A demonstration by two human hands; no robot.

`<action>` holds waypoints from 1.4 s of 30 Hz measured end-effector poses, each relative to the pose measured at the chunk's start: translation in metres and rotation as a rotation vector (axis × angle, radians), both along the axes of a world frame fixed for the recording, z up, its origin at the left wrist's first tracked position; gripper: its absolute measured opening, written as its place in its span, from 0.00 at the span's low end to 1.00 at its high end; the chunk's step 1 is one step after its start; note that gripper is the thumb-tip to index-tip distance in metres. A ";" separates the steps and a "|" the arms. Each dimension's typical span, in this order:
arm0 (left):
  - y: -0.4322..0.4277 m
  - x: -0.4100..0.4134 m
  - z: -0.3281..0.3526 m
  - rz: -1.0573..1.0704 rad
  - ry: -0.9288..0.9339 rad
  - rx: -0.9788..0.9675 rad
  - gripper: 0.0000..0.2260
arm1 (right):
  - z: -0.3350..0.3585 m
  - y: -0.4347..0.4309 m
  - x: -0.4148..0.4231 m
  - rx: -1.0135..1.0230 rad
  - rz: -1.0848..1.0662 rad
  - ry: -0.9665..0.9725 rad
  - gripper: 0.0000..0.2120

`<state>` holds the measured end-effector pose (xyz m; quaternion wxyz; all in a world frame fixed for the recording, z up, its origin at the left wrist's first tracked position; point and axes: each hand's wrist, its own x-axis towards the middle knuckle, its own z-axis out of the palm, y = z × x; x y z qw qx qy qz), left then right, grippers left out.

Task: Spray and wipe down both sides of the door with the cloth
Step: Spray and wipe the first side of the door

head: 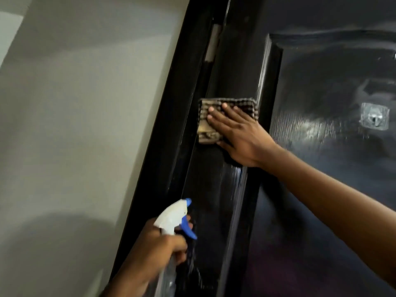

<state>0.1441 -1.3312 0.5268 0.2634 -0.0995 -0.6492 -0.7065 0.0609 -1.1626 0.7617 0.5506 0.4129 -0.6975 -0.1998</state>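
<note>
The right hand (237, 136) lies flat on a folded checked cloth (209, 133), its fingers (227, 113) straight and slightly spread, pressing the cloth against the left edge strip of the glossy black door (317, 86). The palm hides the cloth's lower right part; whether the thumb is tucked under cannot be told. Just left of those fingers runs the black door frame (171, 116), and above them a pale hinge (212, 43) shows in the gap, blurred. Well to the right of the fingers a clear stick-on hook (374, 118) sits on the door's sunken panel.

Below the cloth, the left hand (158, 249) grips the neck of a spray bottle (171, 217), fingers curled round it, one fingertip at the blue trigger (187, 229). The white head points its blue nozzle up toward the door. The bottle's clear body is blurred and cut off by the bottom edge, so any label cannot be made out. Wet streaks (194, 269) glisten on the door just right of these fingers. A grey wall (75, 125) fills the left.
</note>
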 end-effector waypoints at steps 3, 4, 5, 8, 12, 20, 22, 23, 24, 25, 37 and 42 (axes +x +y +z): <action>0.017 0.019 0.013 -0.017 0.049 0.035 0.22 | -0.042 0.012 -0.005 0.125 0.009 0.034 0.30; 0.019 0.022 0.014 0.010 0.037 0.034 0.20 | -0.044 0.014 -0.006 0.133 0.014 0.038 0.30; 0.018 0.022 0.016 0.027 0.023 0.024 0.18 | -0.040 0.014 -0.006 0.134 0.016 0.044 0.29; 0.016 0.025 0.029 0.015 -0.019 -0.023 0.16 | -0.007 0.011 -0.009 0.098 0.001 0.054 0.30; 0.008 0.016 0.080 -0.082 -0.004 -0.055 0.15 | 0.100 0.003 -0.011 -0.217 -0.003 0.050 0.31; -0.013 0.014 0.229 -0.196 0.135 -0.075 0.09 | 0.125 -0.011 -0.013 -0.302 0.048 0.092 0.31; -0.019 0.016 0.233 -0.199 0.159 -0.093 0.11 | 0.086 -0.002 -0.013 -0.203 0.066 0.079 0.32; -0.021 0.016 0.232 -0.206 0.166 -0.093 0.12 | 0.066 0.002 -0.011 -0.147 0.075 0.072 0.32; -0.024 0.016 0.231 -0.216 0.169 -0.088 0.14 | 0.047 0.007 -0.010 -0.087 0.078 0.065 0.32; -0.026 0.017 0.229 -0.222 0.162 -0.084 0.15 | 0.029 0.011 -0.010 -0.023 0.077 0.062 0.31; -0.025 0.017 0.194 -0.151 0.072 -0.108 0.13 | 0.087 -0.011 -0.010 -0.351 0.009 0.052 0.29; -0.030 0.026 0.145 -0.033 0.069 -0.072 0.13 | -0.042 -0.003 -0.014 -0.211 0.116 0.059 0.29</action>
